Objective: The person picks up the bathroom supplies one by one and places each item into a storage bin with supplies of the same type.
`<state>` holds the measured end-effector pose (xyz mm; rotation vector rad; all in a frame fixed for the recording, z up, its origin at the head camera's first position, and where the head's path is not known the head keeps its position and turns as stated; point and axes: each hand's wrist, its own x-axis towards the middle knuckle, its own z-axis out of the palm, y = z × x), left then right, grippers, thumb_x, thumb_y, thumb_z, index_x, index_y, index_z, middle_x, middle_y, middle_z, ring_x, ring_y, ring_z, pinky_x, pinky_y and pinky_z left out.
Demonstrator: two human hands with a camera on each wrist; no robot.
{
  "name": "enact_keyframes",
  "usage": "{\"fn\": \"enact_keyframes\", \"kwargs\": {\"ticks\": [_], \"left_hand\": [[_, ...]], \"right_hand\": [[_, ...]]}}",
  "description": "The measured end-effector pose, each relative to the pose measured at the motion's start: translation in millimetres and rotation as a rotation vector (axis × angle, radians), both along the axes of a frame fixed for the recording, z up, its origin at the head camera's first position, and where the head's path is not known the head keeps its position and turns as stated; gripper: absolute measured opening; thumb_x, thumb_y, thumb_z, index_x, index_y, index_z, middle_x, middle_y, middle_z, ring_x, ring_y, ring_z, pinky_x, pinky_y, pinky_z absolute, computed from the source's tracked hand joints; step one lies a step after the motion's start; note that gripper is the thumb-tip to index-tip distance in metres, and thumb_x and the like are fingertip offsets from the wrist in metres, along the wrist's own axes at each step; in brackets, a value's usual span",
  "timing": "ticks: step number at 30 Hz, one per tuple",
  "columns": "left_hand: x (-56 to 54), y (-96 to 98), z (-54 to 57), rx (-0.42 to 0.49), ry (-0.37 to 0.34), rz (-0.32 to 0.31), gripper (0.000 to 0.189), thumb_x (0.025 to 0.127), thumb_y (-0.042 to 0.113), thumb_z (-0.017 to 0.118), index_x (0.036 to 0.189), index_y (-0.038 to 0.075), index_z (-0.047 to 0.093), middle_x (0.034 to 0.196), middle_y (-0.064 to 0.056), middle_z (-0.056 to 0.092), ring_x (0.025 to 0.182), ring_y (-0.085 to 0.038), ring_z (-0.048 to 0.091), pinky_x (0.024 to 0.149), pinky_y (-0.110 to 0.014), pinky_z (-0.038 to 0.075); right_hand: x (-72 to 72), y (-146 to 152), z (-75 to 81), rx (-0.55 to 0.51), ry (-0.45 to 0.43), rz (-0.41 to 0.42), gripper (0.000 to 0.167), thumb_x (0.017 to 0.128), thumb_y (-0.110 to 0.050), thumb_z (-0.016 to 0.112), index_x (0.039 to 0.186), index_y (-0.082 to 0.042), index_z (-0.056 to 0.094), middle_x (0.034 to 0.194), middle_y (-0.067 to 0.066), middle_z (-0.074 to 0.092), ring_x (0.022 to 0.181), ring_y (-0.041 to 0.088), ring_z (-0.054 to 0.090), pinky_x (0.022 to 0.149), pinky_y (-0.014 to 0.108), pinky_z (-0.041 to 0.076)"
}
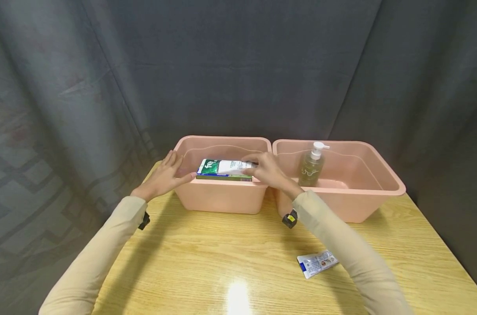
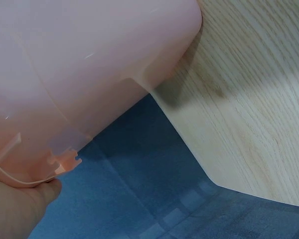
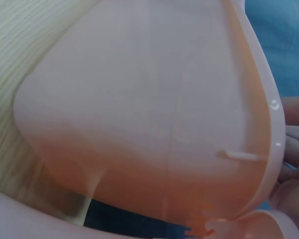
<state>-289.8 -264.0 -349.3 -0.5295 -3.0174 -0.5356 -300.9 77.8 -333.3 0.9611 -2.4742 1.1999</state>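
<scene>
My right hand (image 1: 267, 169) reaches over the right end of the left pink bin (image 1: 219, 197) and pinches one end of a green-and-white squeeze tube (image 1: 230, 167) between thumb and fingers. The tube lies nearly level, over a long box with green and blue sides (image 1: 224, 177) near the bin's front wall. My left hand (image 1: 163, 175) rests on the bin's left rim with its fingers extended. In the left wrist view, that hand (image 2: 15, 209) shows at the rim. The right wrist view shows the right fingers (image 3: 295, 144) behind the rim; the tube is hidden there.
A second pink bin (image 1: 337, 205) stands close on the right, with a pump bottle (image 1: 311, 168) upright inside. A white packet with a blue end (image 1: 317, 263) lies on the wooden table (image 1: 207, 262), partly under the right forearm. Grey curtains (image 1: 230, 65) hang behind.
</scene>
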Motion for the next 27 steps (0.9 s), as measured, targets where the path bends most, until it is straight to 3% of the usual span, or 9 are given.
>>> {"fn": "enact_keyframes", "kwargs": {"ticks": [9,16,27], "left_hand": [[0.3,0.8,-1.3,0.001,0.001,0.003,0.102,0.091,0.072,0.044,0.156,-0.002,0.016,0.161,-0.026,-0.005,0.149,-0.035,-0.01,0.112,-0.067,0.01],[-0.5,0.6,-1.3,0.002,0.003,-0.003,0.101,0.092,0.072,0.044,0.156,-0.001,0.016,0.161,-0.026,-0.005,0.149,-0.034,-0.01,0.113,-0.066,0.007],[0.7,2.3,-1.2,0.016,-0.004,0.007,0.102,0.091,0.072,0.044,0.156,-0.001,0.016,0.161,-0.026,-0.004,0.149,-0.035,-0.011,0.112,-0.067,0.005]], "right_hand": [[-2.5,-6.9,-4.1,0.058,0.042,-0.045,0.03,0.08,-0.006,0.08,0.108,0.004,0.074,0.105,0.013,0.073,0.092,0.023,0.067,0.079,0.038,0.053],[-5.9,-9.9,-7.3,0.086,0.084,-0.047,0.029,0.08,-0.006,0.08,0.107,0.003,0.075,0.104,0.012,0.074,0.098,0.025,0.067,0.083,0.039,0.053],[-7.7,-9.9,-10.8,0.094,0.089,-0.039,0.025,0.08,-0.005,0.081,0.105,0.001,0.076,0.099,0.01,0.074,0.085,0.019,0.066,0.075,0.035,0.053]]}}
